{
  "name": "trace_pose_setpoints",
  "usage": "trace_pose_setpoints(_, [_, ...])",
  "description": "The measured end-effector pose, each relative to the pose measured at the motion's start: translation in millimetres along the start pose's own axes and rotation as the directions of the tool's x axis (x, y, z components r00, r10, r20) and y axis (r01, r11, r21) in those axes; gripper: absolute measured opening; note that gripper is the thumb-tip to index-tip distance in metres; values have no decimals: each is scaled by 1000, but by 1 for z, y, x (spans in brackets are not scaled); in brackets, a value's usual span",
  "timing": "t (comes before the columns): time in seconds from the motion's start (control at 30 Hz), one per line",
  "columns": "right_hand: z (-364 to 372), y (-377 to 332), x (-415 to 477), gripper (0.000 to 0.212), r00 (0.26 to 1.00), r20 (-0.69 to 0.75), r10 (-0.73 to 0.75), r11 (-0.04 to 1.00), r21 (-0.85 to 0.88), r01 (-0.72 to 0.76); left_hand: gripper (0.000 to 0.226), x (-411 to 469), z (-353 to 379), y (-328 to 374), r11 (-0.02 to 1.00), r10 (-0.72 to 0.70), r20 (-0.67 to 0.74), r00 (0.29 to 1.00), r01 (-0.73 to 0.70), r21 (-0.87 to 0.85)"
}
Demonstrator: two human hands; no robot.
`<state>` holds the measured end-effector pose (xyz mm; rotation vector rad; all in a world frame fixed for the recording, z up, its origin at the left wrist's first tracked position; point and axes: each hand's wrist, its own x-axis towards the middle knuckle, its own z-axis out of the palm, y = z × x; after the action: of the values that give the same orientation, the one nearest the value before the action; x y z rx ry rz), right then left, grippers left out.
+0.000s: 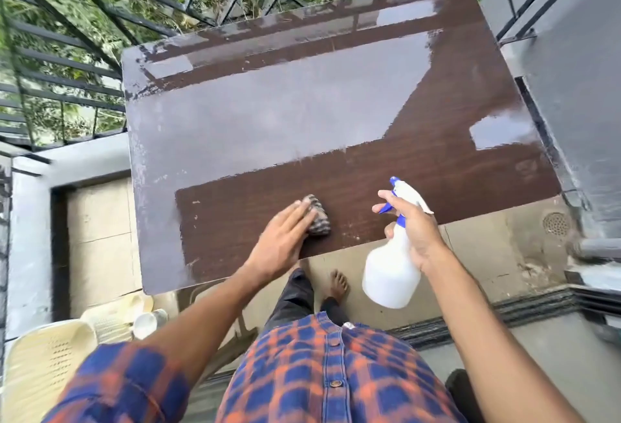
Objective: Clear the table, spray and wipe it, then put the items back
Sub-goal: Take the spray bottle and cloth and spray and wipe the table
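Observation:
The dark brown table (403,167) lies bare, with a wide dusty grey patch across its middle and darker wiped bands along the near and far sides. My left hand (282,244) presses flat on a striped grey cloth (317,217) near the table's front edge. My right hand (416,231) grips the neck of a white spray bottle (389,271) with a blue trigger, held just off the front edge, nozzle pointing over the table.
A black metal railing (100,36) with greenery behind runs along the far and left sides. Cream plastic chairs (47,362) and a white cup (146,323) stand at lower left. A grey wall (578,86) borders the right, with a floor drain (556,223) beside it.

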<state>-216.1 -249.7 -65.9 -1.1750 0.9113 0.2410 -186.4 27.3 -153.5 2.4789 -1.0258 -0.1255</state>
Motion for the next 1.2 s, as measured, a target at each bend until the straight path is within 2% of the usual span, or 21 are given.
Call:
trace_pose_setpoints(0.13, [-7,-5,-4,41,1000,17,-18,1000,-25,19,49,-2,-2,-9,994,-101,3,995,101,41])
trace_pose_setpoints(0.23, [-17,-5,-5,40,1000,16,-17,1000,-11,17,48,3,11,15,994,-97,18,995,96,42])
trace_pose_setpoints(0.37, [-30,1,-6,33,1000,-10,-9,1000,4,9,52,15,38,68,998,63,123,990,-62,-12])
trace_pose_setpoints(0.47, [-37,4,-10,29,999,-32,-11,1000,28,11,57,18,61,100,973,231,228,946,-224,-56])
trace_pose_setpoints(0.57, [-47,5,-13,25,998,-63,-4,999,42,7,52,21,74,117,962,269,247,931,-251,-105])
trace_pose_setpoints(0.77, [-54,7,-11,30,996,-89,-9,997,80,16,57,24,54,110,984,152,97,984,-141,-112])
trace_pose_setpoints(0.9, [-49,2,-10,29,999,-48,-18,999,46,20,48,19,34,73,984,-70,-47,996,61,-169])
trace_pose_setpoints(0.97, [-44,0,-9,34,1000,-25,-18,999,26,19,48,8,18,52,959,-243,-117,963,220,-182])
trace_pose_setpoints(1.07, [-35,1,-6,39,1000,5,-9,1000,-2,9,49,-19,-2,15,851,-516,-148,844,485,-202])
trace_pose_setpoints(1.13, [-26,1,-5,37,1000,27,9,1000,-25,-8,50,-48,-9,-8,796,-600,-109,793,578,-178])
trace_pose_setpoints(1.2, [-16,2,-4,34,998,56,21,999,-37,-19,51,-75,-13,-24,781,-622,-76,779,613,-120])
